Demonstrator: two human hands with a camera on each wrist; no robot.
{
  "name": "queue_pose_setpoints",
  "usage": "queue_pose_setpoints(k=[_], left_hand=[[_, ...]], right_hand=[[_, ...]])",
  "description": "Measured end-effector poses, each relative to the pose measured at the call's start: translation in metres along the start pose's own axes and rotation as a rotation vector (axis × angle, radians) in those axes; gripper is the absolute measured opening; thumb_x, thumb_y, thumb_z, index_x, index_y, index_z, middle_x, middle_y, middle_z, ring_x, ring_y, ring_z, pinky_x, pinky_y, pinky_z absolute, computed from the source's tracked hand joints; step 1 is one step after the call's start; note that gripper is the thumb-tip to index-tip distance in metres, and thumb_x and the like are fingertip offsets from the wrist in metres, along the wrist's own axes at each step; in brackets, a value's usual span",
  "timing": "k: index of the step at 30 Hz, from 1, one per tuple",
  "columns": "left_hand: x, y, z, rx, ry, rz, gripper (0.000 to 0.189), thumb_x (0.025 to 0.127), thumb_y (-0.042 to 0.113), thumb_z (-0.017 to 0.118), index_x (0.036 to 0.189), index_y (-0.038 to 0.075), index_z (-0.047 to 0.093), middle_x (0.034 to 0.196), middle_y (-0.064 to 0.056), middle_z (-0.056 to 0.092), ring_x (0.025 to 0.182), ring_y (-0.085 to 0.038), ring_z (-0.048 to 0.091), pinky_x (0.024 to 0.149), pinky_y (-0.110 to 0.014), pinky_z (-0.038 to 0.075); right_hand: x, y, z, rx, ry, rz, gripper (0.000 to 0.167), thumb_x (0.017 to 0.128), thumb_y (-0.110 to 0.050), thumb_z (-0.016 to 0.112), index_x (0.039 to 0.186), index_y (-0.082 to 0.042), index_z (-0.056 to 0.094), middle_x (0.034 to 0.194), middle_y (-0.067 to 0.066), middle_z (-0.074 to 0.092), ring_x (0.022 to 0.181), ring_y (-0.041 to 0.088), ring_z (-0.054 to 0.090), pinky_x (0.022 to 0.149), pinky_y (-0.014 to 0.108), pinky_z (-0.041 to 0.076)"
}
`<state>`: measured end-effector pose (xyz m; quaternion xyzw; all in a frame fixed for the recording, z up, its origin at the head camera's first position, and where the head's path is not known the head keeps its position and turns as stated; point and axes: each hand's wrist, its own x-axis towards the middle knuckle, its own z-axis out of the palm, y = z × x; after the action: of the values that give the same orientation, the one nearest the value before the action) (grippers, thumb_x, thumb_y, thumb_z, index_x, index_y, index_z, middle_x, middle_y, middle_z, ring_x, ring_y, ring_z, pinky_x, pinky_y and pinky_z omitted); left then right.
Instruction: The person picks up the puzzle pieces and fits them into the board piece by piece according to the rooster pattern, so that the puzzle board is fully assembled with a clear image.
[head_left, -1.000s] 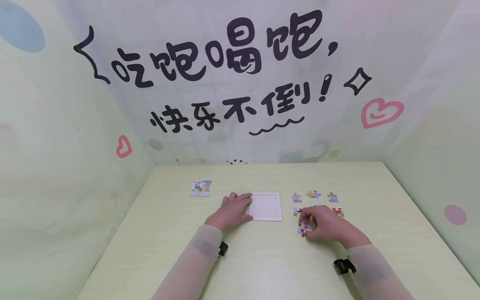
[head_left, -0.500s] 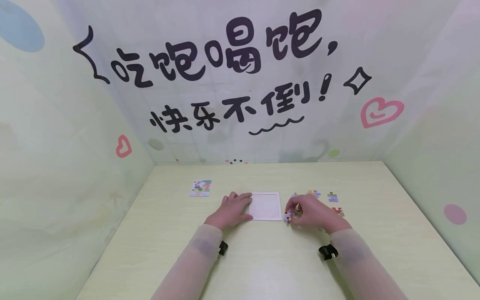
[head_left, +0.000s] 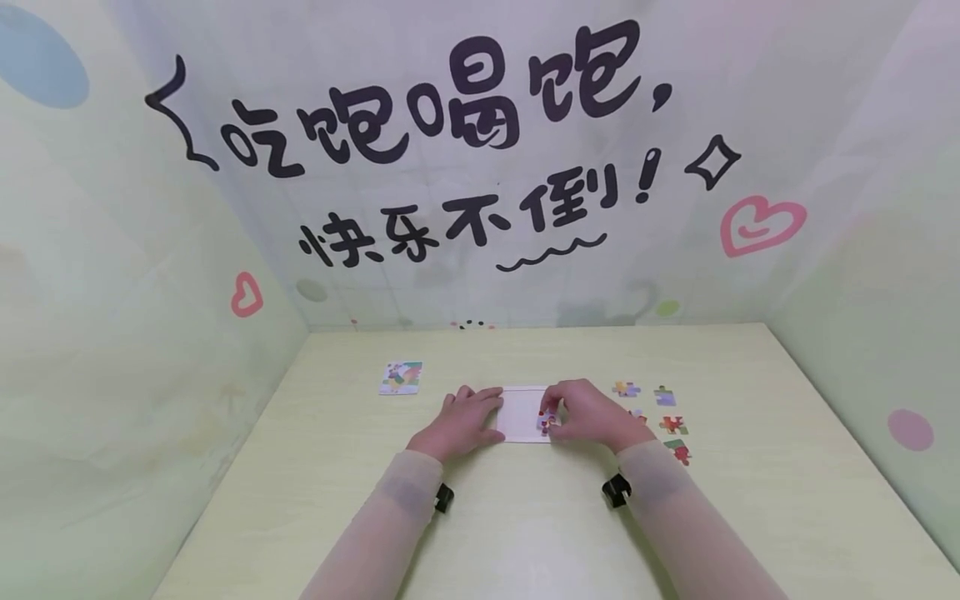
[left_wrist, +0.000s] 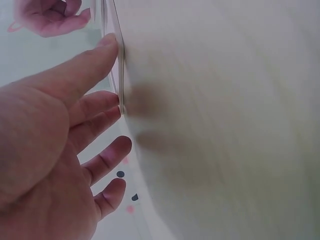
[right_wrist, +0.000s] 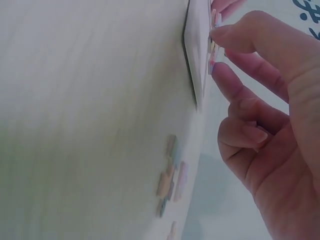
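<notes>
In the head view my left hand (head_left: 456, 427) rests at the left edge of a shallow white puzzle tray (head_left: 517, 417). Its thumb touches the near left corner and the fingertips lie at the far left corner; the left wrist view shows these fingers mostly straight. My right hand (head_left: 592, 415) pinches a jigsaw piece (head_left: 545, 423) with red and purple print over the tray's right side. The right wrist view has that jigsaw piece (right_wrist: 211, 66) between thumb and fingers, close to the tray face (right_wrist: 196, 55). Whether it touches the tray I cannot tell.
Several loose jigsaw pieces lie right of the tray, among them a yellow-and-purple piece (head_left: 626, 389), a purple-green piece (head_left: 664, 397), a red piece (head_left: 673, 425) and a green-red piece (head_left: 679, 452). A small picture card (head_left: 401, 377) lies back left. Printed cloth walls (head_left: 420, 292) surround the table.
My right hand has carried the jigsaw piece left from the loose pieces to over the tray's right side. The left hand has stayed at the tray's left edge.
</notes>
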<state>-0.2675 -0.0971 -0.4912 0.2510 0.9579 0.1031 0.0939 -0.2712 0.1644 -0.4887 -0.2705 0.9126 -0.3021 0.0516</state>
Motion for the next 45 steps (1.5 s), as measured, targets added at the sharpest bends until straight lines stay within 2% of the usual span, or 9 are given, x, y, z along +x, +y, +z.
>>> queue_pose_setpoints(k=[12, 19, 26, 30, 37, 45], left_hand=[[0.002, 0.000, 0.000, 0.007, 0.008, 0.008, 0.067, 0.095, 0.046, 0.072, 0.152, 0.018, 0.052, 0.168, 0.005, 0.036, 0.129, -0.024, 0.043, 0.101, -0.042, 0.035], [0.001, 0.000, -0.001, 0.008, 0.003, -0.002, 0.067, 0.095, 0.046, 0.071, 0.153, 0.019, 0.051, 0.168, 0.005, 0.036, 0.129, -0.024, 0.043, 0.100, -0.042, 0.035], [0.001, 0.000, 0.000, 0.013, 0.001, -0.001, 0.067, 0.095, 0.048, 0.070, 0.153, 0.019, 0.051, 0.168, 0.005, 0.035, 0.129, -0.023, 0.043, 0.100, -0.042, 0.035], [0.000, 0.000, 0.000, 0.020, -0.002, 0.004, 0.067, 0.096, 0.048, 0.069, 0.154, 0.019, 0.050, 0.169, 0.005, 0.034, 0.127, -0.023, 0.044, 0.099, -0.042, 0.035], [0.001, -0.002, 0.001, 0.040, 0.000, 0.001, 0.067, 0.096, 0.049, 0.068, 0.154, 0.019, 0.050, 0.169, 0.006, 0.034, 0.126, -0.023, 0.044, 0.098, -0.041, 0.036], [0.003, -0.002, 0.002, 0.032, 0.006, 0.004, 0.066, 0.095, 0.048, 0.070, 0.152, 0.019, 0.052, 0.168, 0.005, 0.036, 0.127, -0.024, 0.044, 0.097, -0.042, 0.035]], right_hand=[[0.012, -0.002, 0.010, -0.023, 0.029, 0.091, 0.020, 0.082, -0.003, 0.077, 0.099, -0.014, 0.076, 0.095, -0.005, 0.072, 0.091, 0.016, 0.061, 0.091, 0.039, 0.052], [0.017, -0.005, 0.011, -0.045, 0.027, 0.091, 0.017, 0.086, -0.003, 0.077, 0.102, -0.010, 0.079, 0.102, 0.000, 0.075, 0.100, 0.021, 0.068, 0.097, 0.044, 0.054], [0.022, -0.009, 0.016, -0.093, 0.041, 0.072, 0.011, 0.089, -0.006, 0.077, 0.098, -0.010, 0.081, 0.104, 0.003, 0.074, 0.102, 0.024, 0.069, 0.098, 0.045, 0.054], [0.025, -0.010, 0.018, -0.117, 0.032, 0.086, 0.012, 0.090, -0.008, 0.078, 0.101, -0.011, 0.082, 0.106, 0.002, 0.073, 0.104, 0.024, 0.069, 0.100, 0.045, 0.053], [0.029, -0.011, 0.018, -0.163, 0.016, 0.056, 0.015, 0.090, -0.008, 0.077, 0.104, -0.011, 0.082, 0.109, 0.004, 0.073, 0.104, 0.024, 0.068, 0.098, 0.044, 0.054], [0.036, -0.017, 0.020, -0.099, 0.023, 0.094, 0.016, 0.091, -0.006, 0.076, 0.105, -0.011, 0.081, 0.110, 0.004, 0.073, 0.107, 0.025, 0.068, 0.100, 0.044, 0.053]])
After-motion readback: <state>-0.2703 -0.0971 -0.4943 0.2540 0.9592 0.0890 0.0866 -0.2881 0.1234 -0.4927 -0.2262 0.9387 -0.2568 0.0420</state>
